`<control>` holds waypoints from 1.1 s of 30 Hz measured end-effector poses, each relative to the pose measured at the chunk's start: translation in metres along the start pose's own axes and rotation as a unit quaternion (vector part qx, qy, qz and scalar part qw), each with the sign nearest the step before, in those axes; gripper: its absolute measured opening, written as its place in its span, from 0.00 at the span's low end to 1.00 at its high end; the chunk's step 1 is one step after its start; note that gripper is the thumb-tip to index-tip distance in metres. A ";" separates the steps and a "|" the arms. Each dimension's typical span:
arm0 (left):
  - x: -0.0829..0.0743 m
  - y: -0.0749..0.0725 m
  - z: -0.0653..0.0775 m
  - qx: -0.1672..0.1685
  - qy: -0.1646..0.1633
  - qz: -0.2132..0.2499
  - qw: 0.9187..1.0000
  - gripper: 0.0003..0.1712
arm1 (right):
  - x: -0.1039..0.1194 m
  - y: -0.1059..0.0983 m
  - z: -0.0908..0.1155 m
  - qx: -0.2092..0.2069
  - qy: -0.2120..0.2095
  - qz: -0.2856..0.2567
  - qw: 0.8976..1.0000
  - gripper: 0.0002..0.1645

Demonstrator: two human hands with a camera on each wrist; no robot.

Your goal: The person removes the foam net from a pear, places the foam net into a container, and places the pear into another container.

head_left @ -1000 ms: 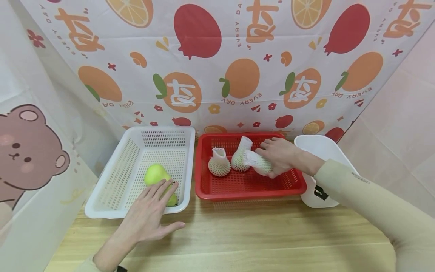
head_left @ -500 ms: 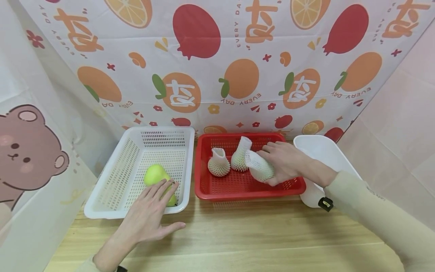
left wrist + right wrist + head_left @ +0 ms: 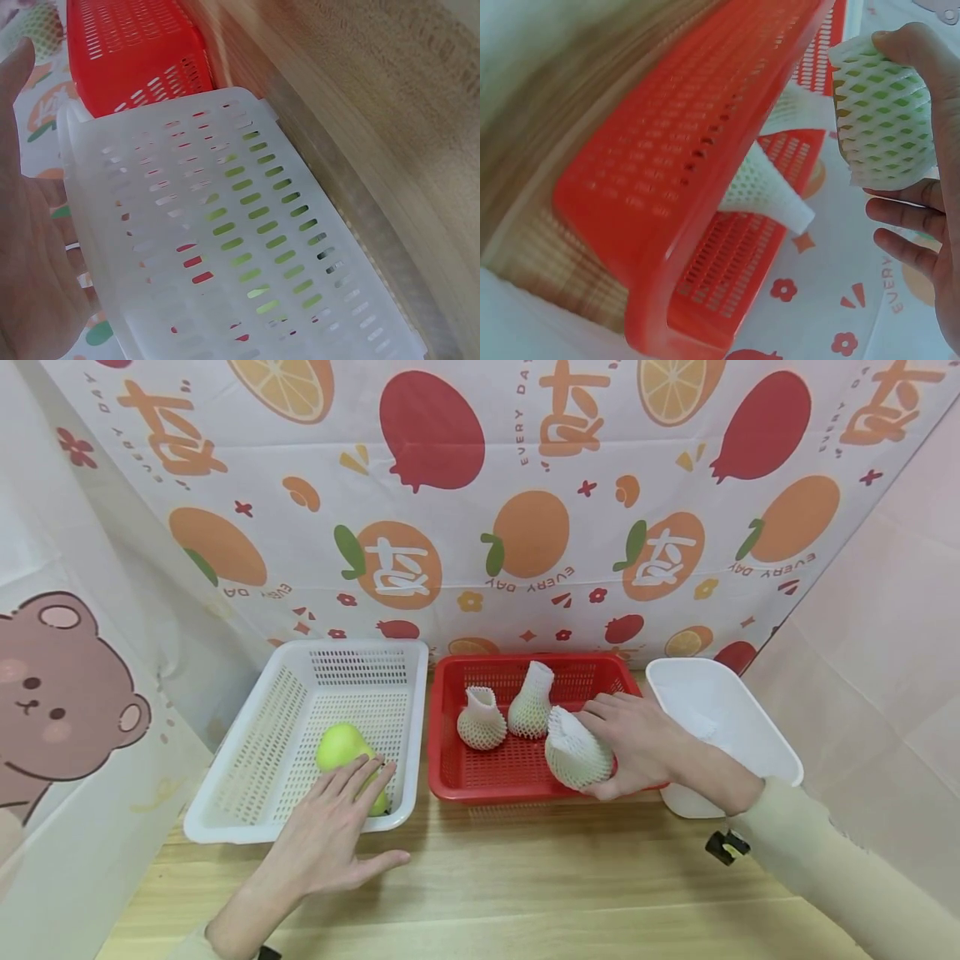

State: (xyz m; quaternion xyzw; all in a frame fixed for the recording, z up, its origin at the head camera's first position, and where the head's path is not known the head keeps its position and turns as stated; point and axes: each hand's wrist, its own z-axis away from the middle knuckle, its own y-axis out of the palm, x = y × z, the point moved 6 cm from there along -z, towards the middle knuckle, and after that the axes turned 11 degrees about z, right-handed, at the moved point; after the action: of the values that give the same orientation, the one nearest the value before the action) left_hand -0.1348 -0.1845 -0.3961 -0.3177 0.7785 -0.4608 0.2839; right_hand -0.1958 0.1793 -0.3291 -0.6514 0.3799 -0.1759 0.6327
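My right hand (image 3: pixel 637 743) grips a pear in a white foam net (image 3: pixel 576 752) above the front right part of the red basket (image 3: pixel 510 793). Seen from the right wrist, the thumb presses the net (image 3: pixel 885 112) near its end, and green skin shows through the mesh. Two more netted fruits, one on the left (image 3: pixel 482 727) and one in the middle (image 3: pixel 531 706), sit in that basket. My left hand (image 3: pixel 330 827) lies with straight, spread fingers over the front rim of the white basket (image 3: pixel 225 835). Its fingertips overlap one green pear (image 3: pixel 380 802); another pear (image 3: pixel 343 746) lies behind.
A white plastic bin (image 3: pixel 750 727) stands right of the red basket, with pale white material inside. All stand in a row on a wooden table (image 3: pixel 525 893). A fruit-print cloth (image 3: pixel 465 527) hangs close behind the baskets.
The right hand has brought the netted pear nearer the front of the red basket, and the net's neck has turned from pointing left to pointing upward. The left hand stays in place.
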 end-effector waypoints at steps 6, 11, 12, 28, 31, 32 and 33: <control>-0.002 -0.001 -0.001 -0.007 0.010 0.000 1.000 0.62 | 0.012 -0.006 0.011 -0.039 0.004 -0.023 0.999 0.49; -0.003 -0.001 -0.001 -0.005 0.012 0.001 1.000 0.61 | 0.023 -0.009 0.021 -0.080 -0.004 -0.039 0.996 0.48; -0.003 -0.001 -0.001 -0.006 0.013 0.001 1.000 0.61 | 0.026 -0.009 0.023 -0.087 -0.008 -0.043 0.995 0.48; -0.005 0.000 0.000 -0.008 0.016 0.003 1.000 0.62 | 0.070 0.021 0.043 -0.147 -0.058 -0.078 0.984 0.49; -0.006 0.000 0.000 -0.008 0.017 0.001 1.000 0.62 | 0.079 0.029 0.046 -0.151 -0.067 -0.070 0.984 0.50; -0.006 0.000 0.000 -0.008 0.017 0.001 1.000 0.62 | 0.082 0.032 0.046 -0.153 -0.070 -0.068 0.983 0.50; -0.006 0.001 0.000 -0.008 0.016 0.002 1.000 0.62 | 0.085 0.035 0.047 -0.154 -0.074 -0.067 0.983 0.50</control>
State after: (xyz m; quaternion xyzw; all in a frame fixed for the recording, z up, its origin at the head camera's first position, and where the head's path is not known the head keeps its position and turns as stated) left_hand -0.1306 -0.1799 -0.3958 -0.3108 0.7871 -0.4595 0.2696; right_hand -0.1167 0.1539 -0.3902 -0.7764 0.3103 -0.1080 0.5378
